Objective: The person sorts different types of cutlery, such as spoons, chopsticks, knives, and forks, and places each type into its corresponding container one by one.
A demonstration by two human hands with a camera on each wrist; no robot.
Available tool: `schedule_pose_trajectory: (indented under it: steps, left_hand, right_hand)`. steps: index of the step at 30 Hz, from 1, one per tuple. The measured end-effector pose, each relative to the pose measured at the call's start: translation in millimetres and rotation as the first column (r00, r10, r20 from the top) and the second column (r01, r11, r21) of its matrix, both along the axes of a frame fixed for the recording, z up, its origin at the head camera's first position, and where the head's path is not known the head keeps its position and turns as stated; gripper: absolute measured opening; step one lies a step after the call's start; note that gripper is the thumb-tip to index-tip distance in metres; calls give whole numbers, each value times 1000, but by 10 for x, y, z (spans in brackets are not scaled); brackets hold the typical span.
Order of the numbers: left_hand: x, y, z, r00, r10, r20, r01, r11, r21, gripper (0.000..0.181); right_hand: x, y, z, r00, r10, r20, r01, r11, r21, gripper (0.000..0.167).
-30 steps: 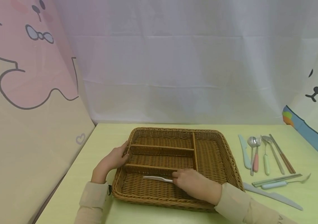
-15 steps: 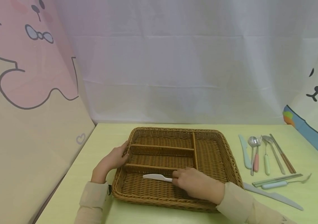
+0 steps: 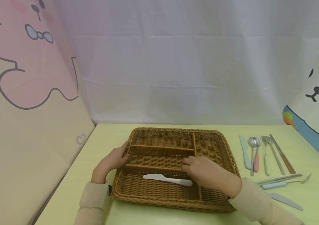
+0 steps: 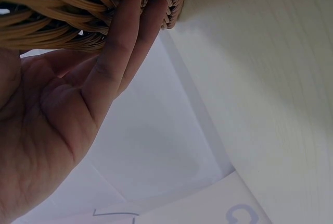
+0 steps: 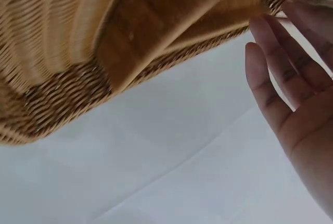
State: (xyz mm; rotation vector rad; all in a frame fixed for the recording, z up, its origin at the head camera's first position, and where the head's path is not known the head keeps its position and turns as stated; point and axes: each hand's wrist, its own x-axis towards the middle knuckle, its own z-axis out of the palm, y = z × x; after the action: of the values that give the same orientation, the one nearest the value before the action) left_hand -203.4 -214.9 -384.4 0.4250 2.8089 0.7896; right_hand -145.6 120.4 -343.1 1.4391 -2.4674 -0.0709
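Note:
A brown wicker basket [image 3: 162,203] with dividers sits on the table. My left hand [image 3: 116,158] holds its left rim, the thumb over the inner side; in the left wrist view the fingers [image 4: 118,41] lie against the outer weave. A white table knife [image 3: 167,179] lies in the front compartment, its blade to the left. Above the handle end, near the upright divider [image 3: 199,191], hovers my right hand [image 3: 204,171]. Nothing is in its grasp; its fingers [image 5: 283,60] appear fairly straight and loosely spread in the right wrist view.
Right of the basket lie a light blue knife [image 3: 245,153], a spoon [image 3: 252,143], a pink-handled fork [image 3: 256,162], a green-handled utensil [image 3: 266,164], brown chopsticks [image 3: 284,156], a blue-handled fork [image 3: 276,185] and a grey knife [image 3: 286,201], partly behind the right sleeve [image 3: 253,200].
My right hand has let go of the white knife, which now lies flat with its handle visible. That hand has moved right and away from me. The left hand stays put.

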Motion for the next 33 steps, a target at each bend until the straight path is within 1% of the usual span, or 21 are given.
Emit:
schedule_pose_trajectory:
  steps: [3,6,8,11,13,15,17,22,23,26,29,33]
  left_hand:
    - [-1,1,-5,1000,-1,-4,1,1000,-3,64]
    - [-5,1,-5,1000,0,-5,0,1000,-5,64]
    - [-6,1,-6,1000,3,-4,-3,1000,-3,64]
    - [-6,0,-9,1000,7,1,-7,1000,2,65]
    - [-7,0,-13,1000,6,1,-6,1000,1,64]
    - [-7,1,-15,1000,5,-2,-5,1000,-3,64]
    - [-11,2,-18,1000,3,-6,-3,1000,-5,64]
    - [-14,4,-12,1000,5,0,-5,1000,-5,64]
    - [-13,3,-12,1000,6,2,-6,1000,-5,64]
    - [-13,0,-13,1000,8,1,-8,1000,-6,64]
    - [-12,-3,-18,1000,9,1,-9,1000,-6,64]
    - [-9,-2,-17,1000,12,3,-12,1000,-4,64]
  right_hand:
    - [-62,108,32,999,-42,17,43,998,-53,15]
    - [-148,227,40,994,-106,32,109,990,-93,12]
    - [-206,311,38,987,-154,37,158,982,-107,12]
    - [-284,435,37,972,-231,41,234,964,-129,11]
    - [-327,522,35,958,-283,52,287,948,-140,11]
    - [-368,611,32,942,-328,73,336,929,-157,14]
    - [-406,705,28,928,-359,93,371,912,-176,17]
    - [-496,918,16,883,-438,168,465,866,-186,14]
    - [-508,956,9,871,-455,185,486,855,-184,14]
    - [-537,1065,-20,844,-491,215,530,826,-191,16]
    - [-563,1178,-77,824,-512,241,560,800,-214,20]
    - [-606,1318,-165,787,-545,289,608,765,-212,25]
